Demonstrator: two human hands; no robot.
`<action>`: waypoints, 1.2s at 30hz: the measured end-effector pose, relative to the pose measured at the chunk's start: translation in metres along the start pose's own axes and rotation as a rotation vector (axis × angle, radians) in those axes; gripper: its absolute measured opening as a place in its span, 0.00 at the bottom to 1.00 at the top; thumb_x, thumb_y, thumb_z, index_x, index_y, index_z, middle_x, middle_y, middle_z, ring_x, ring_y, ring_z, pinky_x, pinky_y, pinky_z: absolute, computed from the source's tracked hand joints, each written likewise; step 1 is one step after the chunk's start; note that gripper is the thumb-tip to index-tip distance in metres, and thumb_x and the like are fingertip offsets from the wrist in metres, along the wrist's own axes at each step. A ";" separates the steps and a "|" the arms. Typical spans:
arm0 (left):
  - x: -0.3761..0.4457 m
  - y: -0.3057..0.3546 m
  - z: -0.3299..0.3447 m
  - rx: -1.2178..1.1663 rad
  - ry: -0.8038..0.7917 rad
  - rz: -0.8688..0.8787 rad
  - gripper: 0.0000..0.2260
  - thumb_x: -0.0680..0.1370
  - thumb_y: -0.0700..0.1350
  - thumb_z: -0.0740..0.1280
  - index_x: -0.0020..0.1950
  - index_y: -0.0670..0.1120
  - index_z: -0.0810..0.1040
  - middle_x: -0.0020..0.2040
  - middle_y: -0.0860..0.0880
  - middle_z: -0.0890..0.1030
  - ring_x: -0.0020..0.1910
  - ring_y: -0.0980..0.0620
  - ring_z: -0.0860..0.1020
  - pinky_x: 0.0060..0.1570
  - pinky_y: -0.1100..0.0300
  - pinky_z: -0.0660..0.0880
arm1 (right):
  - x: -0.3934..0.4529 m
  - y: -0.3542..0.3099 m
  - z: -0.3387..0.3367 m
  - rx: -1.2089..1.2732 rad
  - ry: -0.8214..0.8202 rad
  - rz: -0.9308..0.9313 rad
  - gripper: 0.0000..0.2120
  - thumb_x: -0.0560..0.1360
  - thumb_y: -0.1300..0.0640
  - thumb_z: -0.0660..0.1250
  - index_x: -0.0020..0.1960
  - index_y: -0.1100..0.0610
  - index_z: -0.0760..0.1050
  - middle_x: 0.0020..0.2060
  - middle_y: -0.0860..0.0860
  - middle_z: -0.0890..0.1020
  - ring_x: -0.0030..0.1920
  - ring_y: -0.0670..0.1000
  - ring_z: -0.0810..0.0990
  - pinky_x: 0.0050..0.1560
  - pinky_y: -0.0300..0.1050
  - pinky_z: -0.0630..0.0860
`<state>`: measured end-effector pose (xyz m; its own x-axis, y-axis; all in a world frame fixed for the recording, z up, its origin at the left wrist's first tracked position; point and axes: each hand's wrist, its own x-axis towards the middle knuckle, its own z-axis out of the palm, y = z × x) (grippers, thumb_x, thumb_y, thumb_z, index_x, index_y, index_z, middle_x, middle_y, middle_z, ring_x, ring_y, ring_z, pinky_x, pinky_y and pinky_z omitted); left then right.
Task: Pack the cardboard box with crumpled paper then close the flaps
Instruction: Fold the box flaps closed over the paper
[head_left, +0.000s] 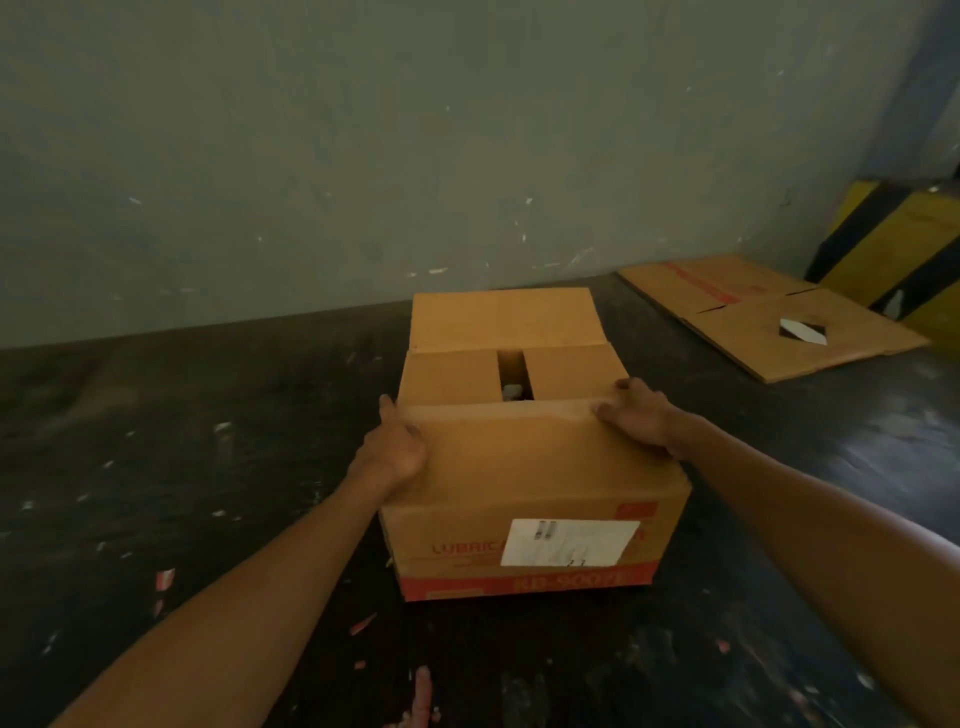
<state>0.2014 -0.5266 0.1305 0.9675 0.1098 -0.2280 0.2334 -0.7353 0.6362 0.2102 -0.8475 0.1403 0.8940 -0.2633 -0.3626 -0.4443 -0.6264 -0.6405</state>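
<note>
A dark, scuffed floor (208, 467) is spreading out beneath both arms, and a grey wall (311, 156) is rising beyond the hands. Between the two hands a cardboard box (530, 519) is sitting on that floor, its white label (569, 542) facing the person below the hands. Well off to the right of the right hand, a flattened cardboard sheet (769, 317) is lying on the floor near a yellow and black barrier (893, 249).

The near flap (519, 447) is lying across the box top between the hands, the far flap (504, 319) is standing up beyond them, and two side flaps are lying folded in, leaving a narrow gap. Through that gap, just ahead of the hands, a bit of crumpled paper (513, 391) is showing inside the box.

The left hand (397, 447) is gripping the near flap's left edge, fingers curling around it. The right hand (636, 413) is holding the flap's right corner, thumb on top and fingers wrapping the edge.
</note>
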 end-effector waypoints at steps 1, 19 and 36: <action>0.004 0.001 0.003 0.043 0.008 0.010 0.29 0.83 0.53 0.50 0.79 0.52 0.40 0.73 0.39 0.67 0.67 0.37 0.71 0.66 0.44 0.69 | 0.007 -0.005 0.002 0.020 0.016 0.007 0.38 0.75 0.41 0.65 0.77 0.47 0.49 0.74 0.60 0.60 0.70 0.64 0.66 0.68 0.64 0.66; 0.017 -0.005 0.026 0.171 0.145 0.035 0.24 0.83 0.58 0.44 0.79 0.54 0.48 0.73 0.43 0.66 0.66 0.37 0.72 0.62 0.41 0.68 | 0.122 -0.070 -0.017 0.561 0.170 0.010 0.40 0.76 0.42 0.64 0.79 0.55 0.48 0.76 0.55 0.59 0.74 0.59 0.61 0.71 0.54 0.59; 0.011 -0.010 0.021 -0.014 0.153 0.081 0.29 0.83 0.57 0.47 0.76 0.59 0.31 0.55 0.41 0.79 0.44 0.43 0.80 0.46 0.46 0.79 | 0.011 0.020 -0.022 0.547 -0.087 -0.134 0.16 0.80 0.52 0.61 0.65 0.41 0.74 0.71 0.50 0.66 0.67 0.55 0.66 0.67 0.54 0.63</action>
<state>0.2078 -0.5324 0.1058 0.9865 0.1518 -0.0615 0.1544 -0.7367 0.6583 0.2122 -0.8791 0.1383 0.9467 -0.1321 -0.2938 -0.3139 -0.1733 -0.9335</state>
